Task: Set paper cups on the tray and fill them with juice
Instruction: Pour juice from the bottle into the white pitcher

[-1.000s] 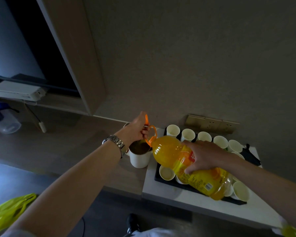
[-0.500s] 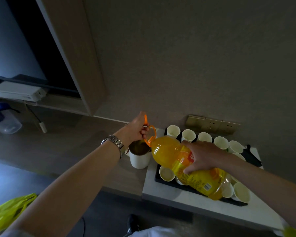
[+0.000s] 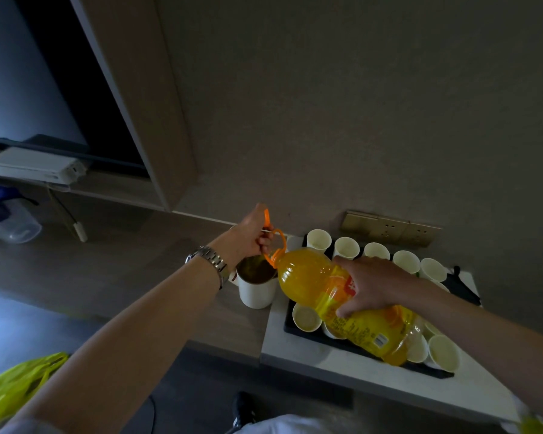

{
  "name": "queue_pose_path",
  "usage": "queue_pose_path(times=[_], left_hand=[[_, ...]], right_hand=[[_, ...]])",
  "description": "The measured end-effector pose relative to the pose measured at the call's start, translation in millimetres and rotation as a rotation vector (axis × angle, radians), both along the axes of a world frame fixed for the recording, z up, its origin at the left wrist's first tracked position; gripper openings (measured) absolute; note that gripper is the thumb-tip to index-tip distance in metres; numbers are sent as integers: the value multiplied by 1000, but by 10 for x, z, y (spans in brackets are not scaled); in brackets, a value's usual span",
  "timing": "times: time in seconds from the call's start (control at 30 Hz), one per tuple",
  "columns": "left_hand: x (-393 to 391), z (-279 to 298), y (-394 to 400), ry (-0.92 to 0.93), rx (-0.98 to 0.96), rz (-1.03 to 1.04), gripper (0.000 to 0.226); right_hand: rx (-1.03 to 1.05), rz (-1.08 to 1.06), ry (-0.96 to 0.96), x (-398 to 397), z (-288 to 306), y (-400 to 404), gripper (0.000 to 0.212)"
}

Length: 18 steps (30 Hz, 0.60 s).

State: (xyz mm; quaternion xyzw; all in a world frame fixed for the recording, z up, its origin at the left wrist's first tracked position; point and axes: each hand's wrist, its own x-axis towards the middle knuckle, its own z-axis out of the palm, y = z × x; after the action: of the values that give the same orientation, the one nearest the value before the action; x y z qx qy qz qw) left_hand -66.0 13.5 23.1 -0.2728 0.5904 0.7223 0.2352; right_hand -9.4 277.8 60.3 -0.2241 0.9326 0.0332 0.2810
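Observation:
A big bottle of orange juice (image 3: pixel 304 275) lies tilted over the black tray (image 3: pixel 290 325), neck toward the left. My right hand (image 3: pixel 372 285) grips its labelled middle from above. My left hand (image 3: pixel 253 234) holds the orange carry handle (image 3: pixel 278 242) at the neck. The neck sits over a white mug (image 3: pixel 257 291) left of the tray; brownish liquid is in it. Several white paper cups (image 3: pixel 345 247) stand in a back row and others (image 3: pixel 306 317) along the tray's front, partly hidden by the bottle.
The tray rests on a light counter slab (image 3: pixel 373 383) beside a wooden shelf (image 3: pixel 107 274). A brass wall socket (image 3: pixel 392 228) sits behind the cups. A white box (image 3: pixel 35 166) and a plastic container (image 3: pixel 11 225) stand far left; a yellow bag (image 3: pixel 11 386) hangs at lower left.
Both hands and the bottle hold almost the same pose; the view has shifted only slightly.

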Motion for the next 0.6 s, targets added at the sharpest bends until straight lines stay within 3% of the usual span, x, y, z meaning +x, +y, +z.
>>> queue_pose_path(times=[0.6], left_hand=[[-29,-53,-21,-14,1,-5,44]], right_hand=[[-10,-7,-21,-7,-25,10,112]])
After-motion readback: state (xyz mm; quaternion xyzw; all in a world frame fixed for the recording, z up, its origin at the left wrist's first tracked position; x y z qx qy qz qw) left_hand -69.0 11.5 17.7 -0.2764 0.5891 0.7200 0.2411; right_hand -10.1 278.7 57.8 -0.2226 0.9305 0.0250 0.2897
